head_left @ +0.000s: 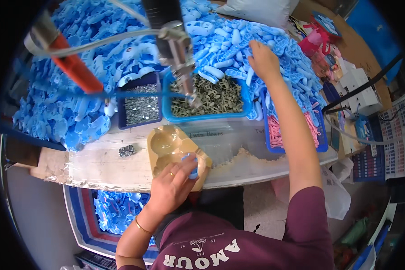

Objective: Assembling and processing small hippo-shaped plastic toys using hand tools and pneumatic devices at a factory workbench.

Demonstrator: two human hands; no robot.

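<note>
My left hand (173,182) is closed on a small blue plastic part (194,173) and rests at the right side of a tan moulded fixture (172,150) with rounded hollows, near the table's front edge. Stretched out to the far right, my right hand (264,62) is over a heap of long, rounded light-blue plastic pieces (294,58). Its thumb and forefinger are spread apart, touching or just above the pieces; its other fingers are partly hidden. No piece shows between them.
Beyond the fixture stand a blue tray (245,112) of dark metal clips and a dark bin (121,114) of small screws. A blue basket (274,147) holds pink parts. Screws (127,151) lie loose at left. A metal tool head (180,67) hangs overhead beside an orange-handled tool (76,67).
</note>
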